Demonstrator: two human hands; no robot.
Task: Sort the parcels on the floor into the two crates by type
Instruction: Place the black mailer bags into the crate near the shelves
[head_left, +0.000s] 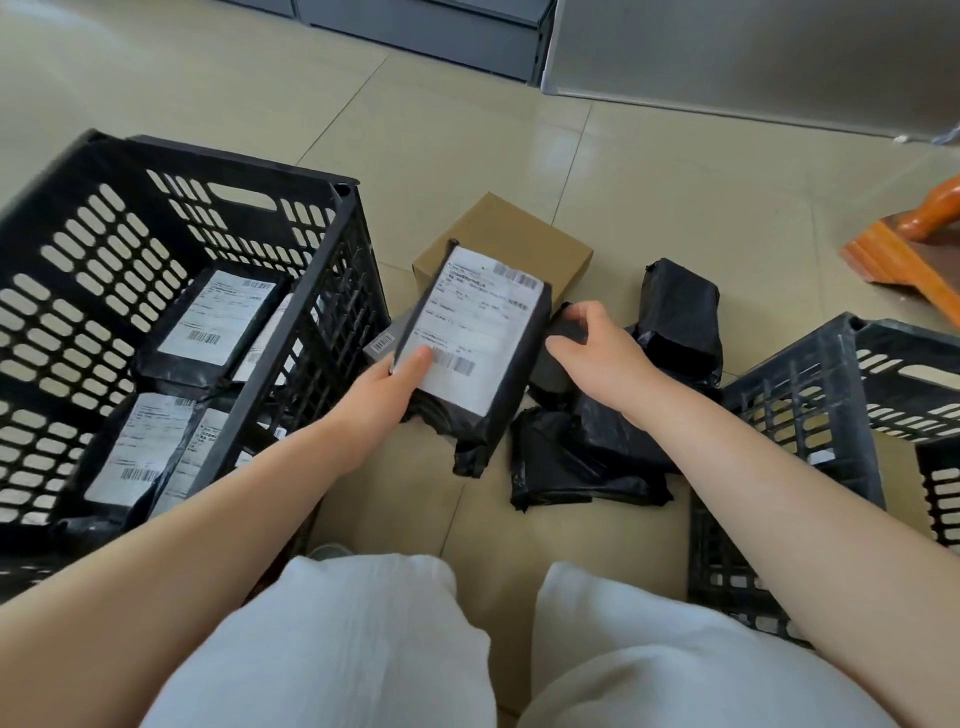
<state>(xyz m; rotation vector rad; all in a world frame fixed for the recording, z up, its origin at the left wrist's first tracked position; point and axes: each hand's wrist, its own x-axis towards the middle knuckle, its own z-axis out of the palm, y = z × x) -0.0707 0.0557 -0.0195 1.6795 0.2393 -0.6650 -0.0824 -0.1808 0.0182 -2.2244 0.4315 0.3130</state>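
Holding a black poly mailer with a white shipping label (470, 338) above the floor, the left hand (402, 387) has its grip closed on the lower edge, thumb pressed on the label. At 3 o'clock from it, the right hand (597, 353) curls its grip around an unlabelled black parcel (558, 364) in the floor pile (587, 462). A cardboard box (511, 244) lies at 12 o'clock behind the mailer. At 9 o'clock the left crate (156, 249) holds labelled mailers; the right crate (810, 410) stands at 3 o'clock.
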